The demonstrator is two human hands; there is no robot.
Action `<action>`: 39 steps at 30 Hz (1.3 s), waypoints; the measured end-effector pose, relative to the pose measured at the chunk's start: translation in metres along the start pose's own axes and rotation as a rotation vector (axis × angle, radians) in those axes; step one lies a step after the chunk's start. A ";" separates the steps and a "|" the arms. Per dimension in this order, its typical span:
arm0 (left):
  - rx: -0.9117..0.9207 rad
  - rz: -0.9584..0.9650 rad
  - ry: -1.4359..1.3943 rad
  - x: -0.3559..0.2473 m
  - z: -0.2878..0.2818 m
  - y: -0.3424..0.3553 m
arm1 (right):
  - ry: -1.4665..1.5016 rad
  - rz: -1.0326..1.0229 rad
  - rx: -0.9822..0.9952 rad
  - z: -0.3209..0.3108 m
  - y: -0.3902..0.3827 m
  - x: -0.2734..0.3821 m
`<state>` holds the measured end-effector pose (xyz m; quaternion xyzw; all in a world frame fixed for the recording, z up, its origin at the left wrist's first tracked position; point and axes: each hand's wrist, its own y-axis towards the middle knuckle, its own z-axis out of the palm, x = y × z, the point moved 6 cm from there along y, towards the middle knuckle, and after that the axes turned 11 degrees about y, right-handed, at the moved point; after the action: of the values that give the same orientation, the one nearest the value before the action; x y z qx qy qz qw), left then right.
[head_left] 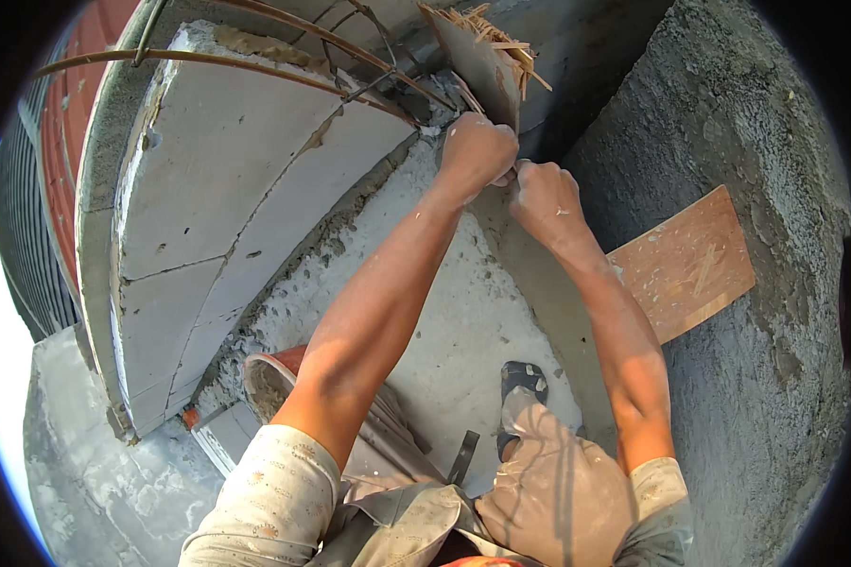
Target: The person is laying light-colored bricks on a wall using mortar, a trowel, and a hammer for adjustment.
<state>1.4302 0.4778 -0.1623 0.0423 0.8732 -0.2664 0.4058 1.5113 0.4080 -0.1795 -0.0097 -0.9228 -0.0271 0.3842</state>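
My left hand point(479, 154) is closed in a fist at the lower end of an upright board point(477, 71) with a splintered edge. Close beside it, slightly lower and to the right, my right hand point(548, 200) is closed too. A thin, dark bit of something shows between the two fists, too small and covered to name. Whether the left fist touches the board I cannot tell. Left of the hands, rusty reinforcing bars point(255, 59) tied with wire run over a wall of pale blocks point(227, 180) with mortar joints.
A reddish bucket point(267, 387) is partly hidden behind my left arm. A flat plywood piece point(686, 260) leans by the rough grey wall point(766, 161) on the right. My shoe point(524, 380) stands on the pale concrete surface point(444, 331), with a dark flat strip point(462, 457) nearby.
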 end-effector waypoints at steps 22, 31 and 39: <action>-0.233 0.130 0.222 0.009 0.000 -0.019 | 0.065 -0.001 -0.029 -0.016 -0.028 0.014; -0.266 0.344 0.524 -0.008 0.013 -0.040 | 0.055 0.017 -0.002 -0.030 -0.038 0.019; -0.170 -0.115 0.043 0.026 0.000 -0.070 | 0.786 -0.015 0.049 -0.059 0.021 0.045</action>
<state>1.3928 0.4137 -0.1511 -0.0369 0.9023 -0.2131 0.3730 1.5219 0.4259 -0.1055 0.0174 -0.7059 -0.0095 0.7081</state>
